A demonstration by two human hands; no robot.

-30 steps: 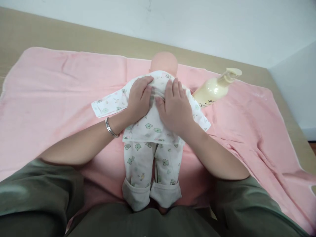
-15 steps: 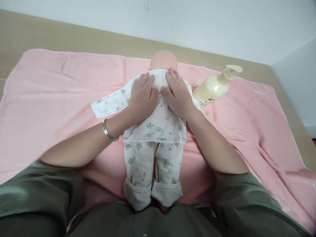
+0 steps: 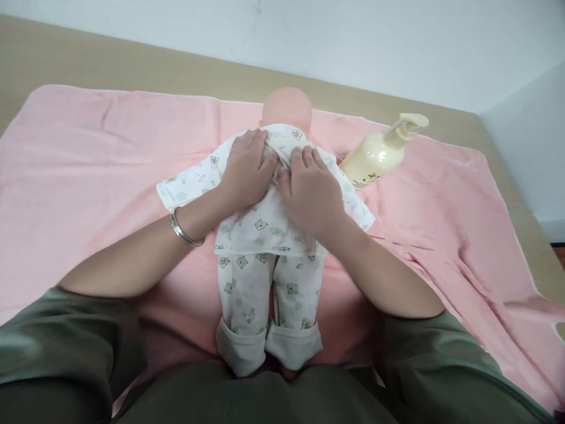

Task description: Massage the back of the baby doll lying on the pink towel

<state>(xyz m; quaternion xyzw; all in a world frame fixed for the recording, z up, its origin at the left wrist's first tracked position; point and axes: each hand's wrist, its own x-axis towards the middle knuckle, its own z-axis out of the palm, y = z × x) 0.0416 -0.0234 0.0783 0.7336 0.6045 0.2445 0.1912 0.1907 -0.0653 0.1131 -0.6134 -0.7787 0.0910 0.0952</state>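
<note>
A baby doll [image 3: 288, 107] lies with the back of its head showing, dressed in a white printed top [image 3: 265, 227] and white printed trousers [image 3: 247, 291] with turned-up cuffs. My left hand [image 3: 249, 171] rests flat on the upper left of the doll's back, fingers stretched toward the shoulder. On the right side of the back lies my right hand [image 3: 311, 188], its fingers extended and slightly bent on the cloth. Between the two hands the top is wrinkled. Neither hand grips anything. The doll's face is hidden.
Under the doll spreads a pink blanket [image 3: 132, 135] with folds at the right. A cream pump bottle [image 3: 375, 154] leans or lies just right of the doll's shoulder. Beyond the blanket are the wooden table's edge [image 3: 176, 73] and a pale wall.
My right hand has slid down the doll's back, toward me. My left hand has stayed at nearly the same place on the back. The top has bunched between them, and the doll's right-side sleeve shows more.
</note>
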